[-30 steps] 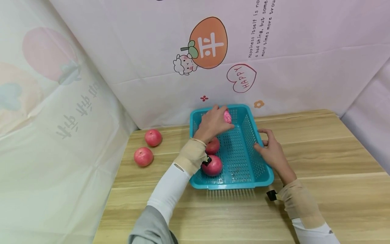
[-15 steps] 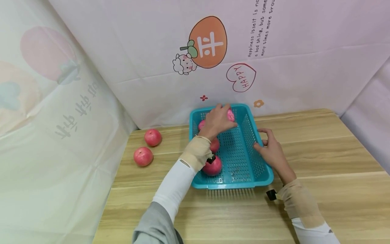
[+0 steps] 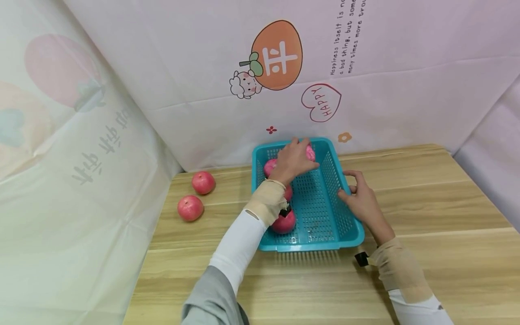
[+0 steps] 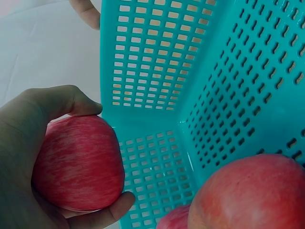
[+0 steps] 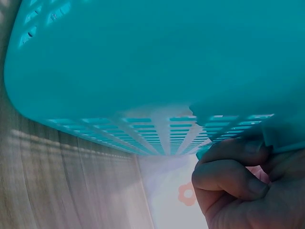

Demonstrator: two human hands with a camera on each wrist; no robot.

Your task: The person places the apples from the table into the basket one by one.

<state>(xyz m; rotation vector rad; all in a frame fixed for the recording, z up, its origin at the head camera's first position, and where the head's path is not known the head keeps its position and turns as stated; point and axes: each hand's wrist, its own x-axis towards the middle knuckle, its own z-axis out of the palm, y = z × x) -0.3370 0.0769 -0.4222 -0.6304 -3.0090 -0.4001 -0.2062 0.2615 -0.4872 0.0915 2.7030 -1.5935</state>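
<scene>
Over the far end of a turquoise plastic basket (image 3: 312, 247), my left hand (image 3: 293, 159) holds a red apple (image 4: 81, 162). Thumb and fingers curl round its sides, and in the head view only part of that apple shows past the fingers. Along the basket's left side lie three more apples, a far one (image 3: 269, 167), a middle one (image 3: 288, 193) and a near one (image 3: 285, 223), partly covered by my forearm. My right hand (image 3: 361, 198) grips the basket's right rim, thumb at the rim and curled fingers (image 5: 224, 176) against the outer wall.
Two apples, a farther one (image 3: 203, 183) and a nearer one (image 3: 190, 208), rest on the wooden table (image 3: 195, 271) left of the basket. A printed white cloth (image 3: 195, 126) hangs right behind the basket, and another sheet (image 3: 81, 225) hangs on the left.
My left hand has shifted a little to the right inside the basket with the apple, uncovering more of the far-left apple. The right hand stays on the rim.
</scene>
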